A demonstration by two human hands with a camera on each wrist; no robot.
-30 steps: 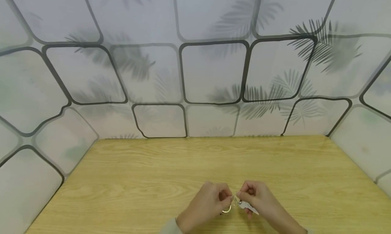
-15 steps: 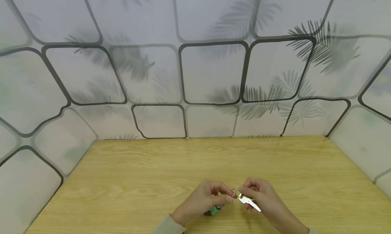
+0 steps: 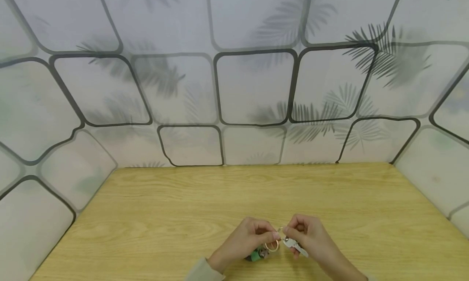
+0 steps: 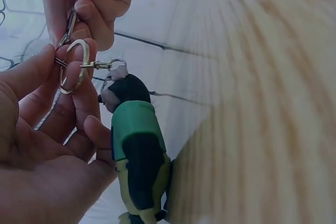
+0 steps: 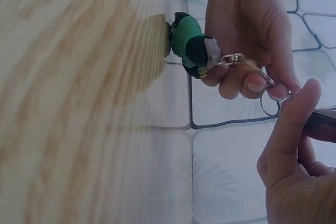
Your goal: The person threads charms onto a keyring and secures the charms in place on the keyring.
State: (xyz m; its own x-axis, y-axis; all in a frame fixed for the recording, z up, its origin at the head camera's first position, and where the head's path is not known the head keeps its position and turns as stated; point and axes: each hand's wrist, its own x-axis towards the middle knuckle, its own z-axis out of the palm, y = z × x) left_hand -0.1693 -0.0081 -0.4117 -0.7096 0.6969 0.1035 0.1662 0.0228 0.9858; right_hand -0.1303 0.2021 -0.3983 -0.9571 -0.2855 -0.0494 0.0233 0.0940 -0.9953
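My left hand (image 3: 246,239) pinches a keychain at its gold key ring (image 4: 86,53) between thumb and fingers, just above the table. From that ring, by a small swivel clasp (image 4: 98,65), hangs a soft figurine (image 4: 139,135) with a green top and dark head; it is partly behind the left hand in the head view. My right hand (image 3: 311,237) faces it and holds a silver key (image 3: 296,246), whose blade points down to the right. A thinner ring (image 5: 266,109) lies by the right thumb. Fingers hide how the rings and key join.
The wooden table (image 3: 183,207) spreads in front of and beside the hands. A pale wall covering (image 3: 253,89) with dark outlines and leaf prints rises behind its far edge and along both sides.
The left fingers have shifted on the ring, and the green figurine has come into view below that hand. The key has turned and swung slightly in the right hand. Both hands stay nearly in place.
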